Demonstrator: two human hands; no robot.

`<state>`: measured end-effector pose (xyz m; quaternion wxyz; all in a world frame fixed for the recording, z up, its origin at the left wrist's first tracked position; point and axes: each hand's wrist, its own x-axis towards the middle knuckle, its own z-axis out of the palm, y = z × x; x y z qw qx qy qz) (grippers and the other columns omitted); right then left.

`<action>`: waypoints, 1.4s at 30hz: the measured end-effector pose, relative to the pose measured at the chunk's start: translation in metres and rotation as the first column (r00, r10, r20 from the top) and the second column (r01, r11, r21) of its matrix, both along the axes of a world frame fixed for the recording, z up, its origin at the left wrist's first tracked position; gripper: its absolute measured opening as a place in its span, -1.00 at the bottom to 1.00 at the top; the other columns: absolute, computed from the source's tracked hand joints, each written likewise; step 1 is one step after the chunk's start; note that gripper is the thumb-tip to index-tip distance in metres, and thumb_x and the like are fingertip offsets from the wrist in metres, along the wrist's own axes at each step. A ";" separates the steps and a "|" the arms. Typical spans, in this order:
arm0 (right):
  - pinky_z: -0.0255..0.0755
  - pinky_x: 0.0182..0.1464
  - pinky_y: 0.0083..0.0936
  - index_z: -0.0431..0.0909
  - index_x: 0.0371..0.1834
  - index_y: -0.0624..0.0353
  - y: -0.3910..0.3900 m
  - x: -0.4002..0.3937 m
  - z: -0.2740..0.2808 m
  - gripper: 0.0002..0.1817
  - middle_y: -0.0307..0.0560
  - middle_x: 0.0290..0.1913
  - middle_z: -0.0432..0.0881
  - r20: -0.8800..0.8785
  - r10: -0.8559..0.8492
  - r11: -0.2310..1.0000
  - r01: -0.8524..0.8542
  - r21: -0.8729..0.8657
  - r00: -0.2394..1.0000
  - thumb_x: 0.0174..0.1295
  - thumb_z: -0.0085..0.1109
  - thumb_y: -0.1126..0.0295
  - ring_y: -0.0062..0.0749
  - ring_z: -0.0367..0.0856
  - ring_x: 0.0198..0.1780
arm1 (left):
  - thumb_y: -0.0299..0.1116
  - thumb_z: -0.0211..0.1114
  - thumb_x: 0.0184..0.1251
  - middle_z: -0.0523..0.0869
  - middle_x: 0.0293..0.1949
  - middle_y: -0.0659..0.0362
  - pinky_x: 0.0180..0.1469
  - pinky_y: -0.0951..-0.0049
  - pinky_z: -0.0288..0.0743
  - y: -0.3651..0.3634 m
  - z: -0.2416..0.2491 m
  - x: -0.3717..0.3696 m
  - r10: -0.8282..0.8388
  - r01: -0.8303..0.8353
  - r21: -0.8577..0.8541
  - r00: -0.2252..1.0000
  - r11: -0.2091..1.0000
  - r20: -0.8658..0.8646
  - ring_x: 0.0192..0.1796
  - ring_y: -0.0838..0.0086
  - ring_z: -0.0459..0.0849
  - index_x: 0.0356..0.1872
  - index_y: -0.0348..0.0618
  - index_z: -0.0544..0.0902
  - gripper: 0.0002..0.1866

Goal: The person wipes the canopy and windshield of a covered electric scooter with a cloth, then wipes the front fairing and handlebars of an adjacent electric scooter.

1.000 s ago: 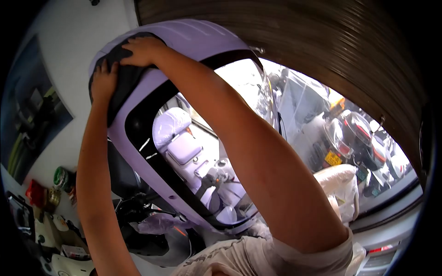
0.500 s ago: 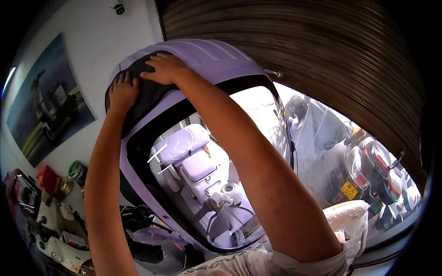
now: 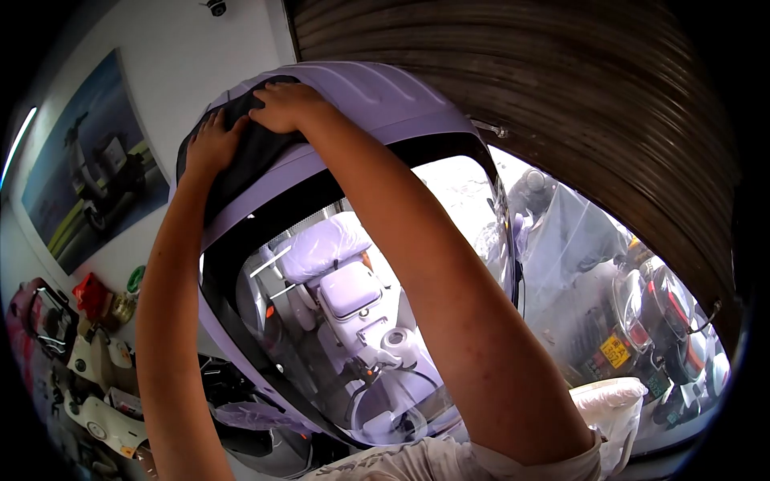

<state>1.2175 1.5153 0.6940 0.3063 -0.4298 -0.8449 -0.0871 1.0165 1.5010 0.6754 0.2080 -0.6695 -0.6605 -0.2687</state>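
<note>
A lilac roof shell (image 3: 377, 100) with a clear windscreen (image 3: 401, 321) is raised in front of me. A black cloth (image 3: 241, 156) lies on its top left edge. My left hand (image 3: 210, 143) presses flat on the cloth with fingers spread. My right hand (image 3: 285, 106) rests on the cloth's upper edge, fingers curled over it onto the lilac shell. Both arms reach up. Through the windscreen I see a lilac scooter (image 3: 345, 293) with seat, backrest and handlebars.
A rolled-up metal shutter (image 3: 545, 96) hangs above. Parked scooters (image 3: 666, 313) stand outside at the right. A scooter poster (image 3: 88, 176) and a security camera (image 3: 215, 6) are on the white left wall. Small cans and clutter (image 3: 96, 305) sit on a shelf lower left.
My view has tilted slightly; the shell sits a bit higher and closer in frame. Both hands have stayed on the black cloth, shifting a little up and left along the shell's top.
</note>
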 end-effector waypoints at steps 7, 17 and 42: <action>0.04 0.64 -0.24 0.30 0.59 0.17 0.007 0.001 0.016 -0.20 0.05 0.63 0.27 0.070 -0.108 0.994 0.109 -0.020 0.992 0.50 -0.21 -0.19 -0.16 0.18 0.65 | 0.23 -0.18 0.53 0.31 0.59 -0.06 0.55 -0.18 0.15 0.078 -0.001 -0.008 0.035 -0.038 -0.018 0.991 0.999 -0.130 0.61 -0.06 0.25 0.57 -0.10 0.34 -0.21; 0.04 0.64 -0.15 0.35 0.57 0.10 0.070 0.023 0.021 -0.28 -0.03 0.65 0.22 0.077 -0.030 0.996 0.036 -0.082 0.997 0.57 -0.28 -0.17 -0.16 0.15 0.66 | 0.39 -0.23 0.47 0.43 0.52 -0.06 0.54 -0.17 0.17 0.081 0.008 0.020 -0.049 0.047 -0.013 0.983 0.999 -0.175 0.58 -0.08 0.30 0.49 -0.11 0.48 -0.12; 0.17 0.57 -0.12 0.60 0.37 -0.08 0.084 0.082 0.023 -0.35 0.00 0.50 0.47 0.038 -0.113 0.991 0.115 -0.072 0.993 0.58 -0.38 -0.17 -0.03 0.32 0.56 | 0.25 -0.23 0.50 0.40 0.54 -0.04 0.59 -0.08 0.10 0.050 0.037 0.127 -0.059 0.048 -0.086 0.991 0.995 -0.123 0.62 -0.01 0.26 0.57 -0.13 0.35 -0.17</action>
